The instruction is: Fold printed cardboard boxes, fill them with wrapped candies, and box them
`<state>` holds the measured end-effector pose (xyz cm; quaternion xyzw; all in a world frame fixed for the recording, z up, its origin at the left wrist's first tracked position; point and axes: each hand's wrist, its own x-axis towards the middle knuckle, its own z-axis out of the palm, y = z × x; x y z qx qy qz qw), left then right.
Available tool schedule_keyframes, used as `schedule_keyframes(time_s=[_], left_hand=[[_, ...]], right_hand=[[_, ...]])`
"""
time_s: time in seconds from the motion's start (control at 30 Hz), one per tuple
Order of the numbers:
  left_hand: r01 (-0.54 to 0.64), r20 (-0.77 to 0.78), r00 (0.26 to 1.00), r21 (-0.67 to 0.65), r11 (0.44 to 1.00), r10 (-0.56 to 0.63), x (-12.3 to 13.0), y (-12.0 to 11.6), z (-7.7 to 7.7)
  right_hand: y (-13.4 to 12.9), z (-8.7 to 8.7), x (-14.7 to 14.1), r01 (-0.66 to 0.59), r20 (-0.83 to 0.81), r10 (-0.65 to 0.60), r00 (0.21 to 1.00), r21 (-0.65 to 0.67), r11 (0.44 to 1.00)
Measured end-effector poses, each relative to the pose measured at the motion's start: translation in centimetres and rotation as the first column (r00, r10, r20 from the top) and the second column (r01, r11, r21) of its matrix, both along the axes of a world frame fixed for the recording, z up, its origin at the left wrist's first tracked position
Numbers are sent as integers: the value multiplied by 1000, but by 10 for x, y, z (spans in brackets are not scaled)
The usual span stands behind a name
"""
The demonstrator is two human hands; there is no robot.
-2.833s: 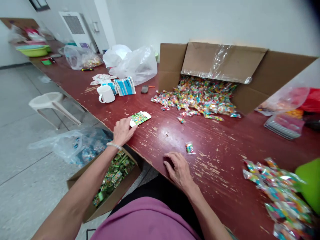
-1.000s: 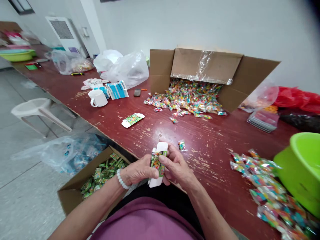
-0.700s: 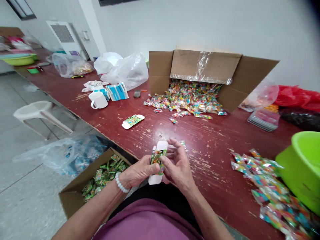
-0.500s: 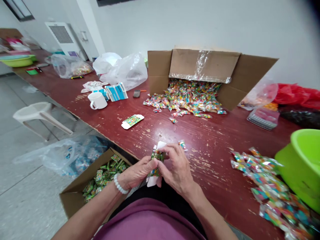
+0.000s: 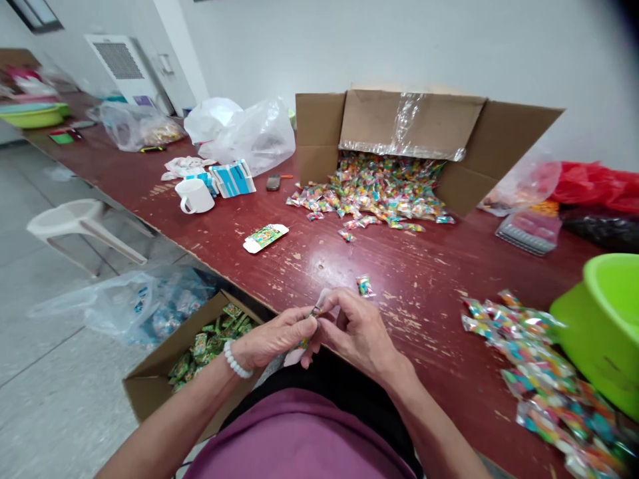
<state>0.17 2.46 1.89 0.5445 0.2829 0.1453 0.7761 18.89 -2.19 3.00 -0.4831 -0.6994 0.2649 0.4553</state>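
Observation:
Between my two hands, just over the table's near edge, is a small printed carton (image 5: 302,344) with white end flaps, turned nearly edge-on. My left hand (image 5: 279,336), with a pale bead bracelet at the wrist, pinches it between thumb and fingers. The fingers of my right hand (image 5: 357,329) are closed at its upper end, by a white flap. Beyond my right hand lies one clear packet of colourful candy (image 5: 365,286). A flattened printed carton (image 5: 266,237) rests farther off on the red table (image 5: 224,259).
A cardboard box (image 5: 409,123) on its side spills candy packets (image 5: 384,193). More packets (image 5: 539,372) lie by a green basin (image 5: 599,326) at right. A white mug (image 5: 194,197) stands left. Below the edge, an open box (image 5: 150,392) holds filled cartons; a white stool (image 5: 74,223) is beyond.
The carton has turned from showing its printed face to nearly edge-on. My right hand's fingers have curled in at its upper end.

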Motion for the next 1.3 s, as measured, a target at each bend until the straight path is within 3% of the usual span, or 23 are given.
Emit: schedule_keyframes(time_s=[0.17, 0.3, 0.37, 0.43, 0.5, 0.63, 0.77, 0.83, 0.93, 1.03, 1.2, 1.3], left_hand=[[70, -30, 997, 15, 997, -70, 0, 2, 4], [116, -89, 989, -52, 992, -120, 0, 0, 5], [46, -97, 994, -65, 997, -52, 0, -2, 4], [-72, -98, 993, -49, 996, 67, 1, -4, 2], [-180, -110, 978, -46, 983, 174, 4, -7, 0], [-270, -133, 955, -11, 963, 267, 11, -10, -5], [-350, -83, 924, 214, 912, 374, 12, -9, -5], [-420, -59, 891, 263, 868, 449, 12, -11, -3], [-512, -36, 839, 286, 810, 542, 13, -18, -2], [-554, -6, 810, 318, 769, 586, 16, -24, -2], [-542, 0, 823, 300, 785, 568, 15, -21, -2], [-527, -9, 833, 294, 797, 554, 12, -17, -1]], right_hand=[[2, 8, 7, -177, -31, 174, 984, -214, 961], [5, 1, 8, -357, -319, 251, 914, -340, 870], [5, -5, 5, -304, -364, 174, 915, -338, 891], [6, -13, 0, -84, -285, -11, 959, -317, 945], [7, -21, -6, 68, -260, -154, 953, -312, 947], [10, -34, -14, -79, -463, -162, 871, -457, 886], [13, -29, -7, 95, -338, -231, 912, -375, 922], [14, -25, -3, 115, -288, -218, 932, -336, 935], [15, -26, -3, 105, -344, -223, 912, -330, 938], [14, -35, -12, 100, -482, -262, 836, -336, 937], [11, -44, -25, -7, -659, -196, 726, -293, 956], [13, -40, -20, 2, -637, -206, 742, -306, 952]])
